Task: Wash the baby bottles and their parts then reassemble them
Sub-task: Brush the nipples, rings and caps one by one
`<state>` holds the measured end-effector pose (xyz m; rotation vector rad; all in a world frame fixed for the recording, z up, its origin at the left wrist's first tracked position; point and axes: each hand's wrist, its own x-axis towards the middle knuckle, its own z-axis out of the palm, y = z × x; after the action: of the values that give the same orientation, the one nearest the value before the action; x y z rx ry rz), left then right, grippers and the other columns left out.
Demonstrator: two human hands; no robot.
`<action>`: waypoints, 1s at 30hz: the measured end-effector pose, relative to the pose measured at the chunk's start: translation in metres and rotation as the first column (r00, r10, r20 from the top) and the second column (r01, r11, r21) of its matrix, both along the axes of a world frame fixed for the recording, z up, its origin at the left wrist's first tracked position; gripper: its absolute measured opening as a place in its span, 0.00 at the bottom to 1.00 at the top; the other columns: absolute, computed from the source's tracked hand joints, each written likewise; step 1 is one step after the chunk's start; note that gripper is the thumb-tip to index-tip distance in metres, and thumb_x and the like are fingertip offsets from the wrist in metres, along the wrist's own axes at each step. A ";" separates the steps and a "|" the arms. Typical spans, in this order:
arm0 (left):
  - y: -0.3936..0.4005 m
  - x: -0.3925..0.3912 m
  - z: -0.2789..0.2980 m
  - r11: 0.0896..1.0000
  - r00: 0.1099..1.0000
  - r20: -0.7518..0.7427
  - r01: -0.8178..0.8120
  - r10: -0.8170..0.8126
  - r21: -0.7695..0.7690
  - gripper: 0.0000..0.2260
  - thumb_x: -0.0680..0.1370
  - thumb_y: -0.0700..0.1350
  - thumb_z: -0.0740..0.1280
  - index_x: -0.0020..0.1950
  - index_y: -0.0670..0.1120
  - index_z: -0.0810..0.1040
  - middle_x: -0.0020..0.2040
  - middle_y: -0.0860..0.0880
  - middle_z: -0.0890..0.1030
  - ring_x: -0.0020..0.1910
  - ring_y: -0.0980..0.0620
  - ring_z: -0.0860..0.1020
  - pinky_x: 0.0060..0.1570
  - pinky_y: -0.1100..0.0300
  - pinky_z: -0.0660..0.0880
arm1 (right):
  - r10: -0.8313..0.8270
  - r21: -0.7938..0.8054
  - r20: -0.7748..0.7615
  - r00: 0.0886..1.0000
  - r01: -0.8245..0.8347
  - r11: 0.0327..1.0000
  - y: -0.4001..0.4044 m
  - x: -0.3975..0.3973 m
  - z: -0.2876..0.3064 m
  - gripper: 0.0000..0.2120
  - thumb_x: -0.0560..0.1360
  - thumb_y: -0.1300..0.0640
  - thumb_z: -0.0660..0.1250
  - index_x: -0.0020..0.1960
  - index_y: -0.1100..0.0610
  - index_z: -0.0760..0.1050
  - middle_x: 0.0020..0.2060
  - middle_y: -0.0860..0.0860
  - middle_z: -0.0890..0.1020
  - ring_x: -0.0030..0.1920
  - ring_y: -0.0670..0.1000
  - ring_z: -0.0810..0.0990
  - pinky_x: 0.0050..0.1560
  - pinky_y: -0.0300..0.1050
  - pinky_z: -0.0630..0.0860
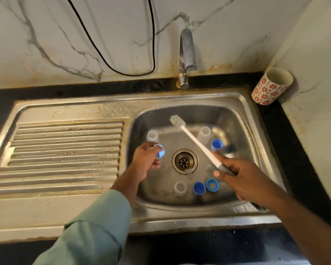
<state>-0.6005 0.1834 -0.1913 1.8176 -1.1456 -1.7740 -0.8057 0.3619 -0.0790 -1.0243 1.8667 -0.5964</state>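
My left hand pinches a blue bottle cap over the sink basin. My right hand grips the bottle brush by its grey handle, bristles raised. Clear bottles and blue caps stand around the drain.

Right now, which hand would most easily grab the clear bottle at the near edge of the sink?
Probably the left hand. It holds only a small blue cap, while the right hand grips the brush. The clear bottle stands in the sink, roughly between both hands.
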 end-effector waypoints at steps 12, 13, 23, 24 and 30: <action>0.008 0.030 0.093 0.831 0.589 -0.601 -0.486 0.540 0.270 0.12 0.80 0.49 0.65 0.51 0.40 0.76 0.45 0.41 0.77 0.45 0.47 0.79 0.43 0.57 0.78 | 0.530 0.179 -0.659 0.534 -0.574 0.799 -0.010 0.005 0.059 0.28 0.82 0.41 0.54 0.78 0.39 0.47 0.57 0.46 0.79 0.50 0.44 0.77 0.47 0.37 0.71; 0.010 0.032 0.095 0.830 0.578 -0.611 -0.484 0.540 0.277 0.12 0.79 0.48 0.65 0.52 0.39 0.76 0.45 0.40 0.78 0.44 0.47 0.79 0.42 0.57 0.79 | 0.521 0.194 -0.694 0.497 -0.567 0.800 -0.012 0.007 0.062 0.27 0.82 0.41 0.53 0.78 0.41 0.49 0.59 0.46 0.79 0.52 0.45 0.78 0.47 0.37 0.69; 0.028 0.030 0.104 0.770 0.506 -0.630 -0.587 0.589 0.248 0.11 0.78 0.45 0.70 0.53 0.38 0.77 0.48 0.38 0.80 0.47 0.46 0.81 0.39 0.59 0.82 | 0.405 0.135 -0.800 0.443 -0.524 0.841 -0.010 0.020 0.062 0.22 0.83 0.43 0.48 0.76 0.42 0.55 0.58 0.43 0.75 0.44 0.42 0.73 0.46 0.39 0.76; 0.029 0.029 0.107 0.759 0.491 -0.635 -0.602 0.596 0.247 0.10 0.78 0.45 0.70 0.51 0.38 0.76 0.47 0.38 0.80 0.47 0.45 0.81 0.40 0.59 0.82 | 0.392 0.128 -0.793 0.465 -0.503 0.855 -0.007 0.021 0.060 0.21 0.82 0.42 0.49 0.75 0.41 0.58 0.52 0.43 0.77 0.41 0.42 0.74 0.44 0.40 0.77; 0.039 0.024 0.112 0.723 0.423 -0.665 -0.639 0.615 0.262 0.10 0.78 0.45 0.69 0.51 0.38 0.76 0.46 0.40 0.81 0.42 0.45 0.82 0.38 0.58 0.83 | 0.351 -0.079 -0.211 0.912 -0.374 0.924 -0.005 0.013 0.063 0.12 0.80 0.51 0.62 0.62 0.43 0.76 0.30 0.46 0.78 0.24 0.41 0.71 0.26 0.34 0.66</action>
<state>-0.5765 0.2221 -0.0794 1.0572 -0.1041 -1.6700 -0.7930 0.3570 -0.0162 -1.5130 1.7552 -0.3982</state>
